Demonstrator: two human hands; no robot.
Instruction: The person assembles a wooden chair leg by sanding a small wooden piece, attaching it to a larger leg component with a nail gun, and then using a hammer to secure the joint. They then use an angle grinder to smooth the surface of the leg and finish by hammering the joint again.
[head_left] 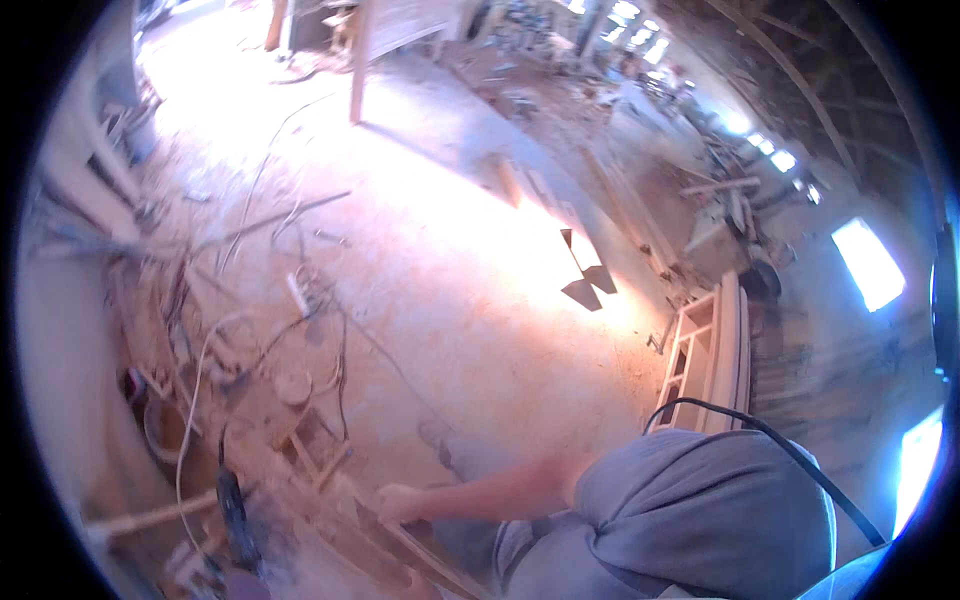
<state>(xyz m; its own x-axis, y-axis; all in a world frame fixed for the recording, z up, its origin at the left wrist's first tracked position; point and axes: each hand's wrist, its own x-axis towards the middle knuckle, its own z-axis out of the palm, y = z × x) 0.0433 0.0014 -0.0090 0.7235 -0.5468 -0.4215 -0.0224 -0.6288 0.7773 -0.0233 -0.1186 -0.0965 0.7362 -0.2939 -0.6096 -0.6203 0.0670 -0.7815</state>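
My right arm, in a grey sleeve, reaches in from the lower right. At its end my right hand (402, 504) is closed on the upper end of a narrow wooden board (425, 552), which slants toward the lower edge. Lower on the board, a small part of my left hand (420, 586) shows at the lower edge; its fingers are blurred and cut off. Left of the hands, a dark, long-bodied corded tool (236, 518) rests on the dusty, cluttered work surface. Small wooden frame pieces (315, 455) lie just beyond the board.
Cords, sticks and offcuts clutter the left, with a white cable (200, 370) running through them. A pale wooden frame (700, 345) stands at the right, near a black hose (745, 415). Dark angular pieces (588, 280) lie on the sunlit, dusty floor (430, 270).
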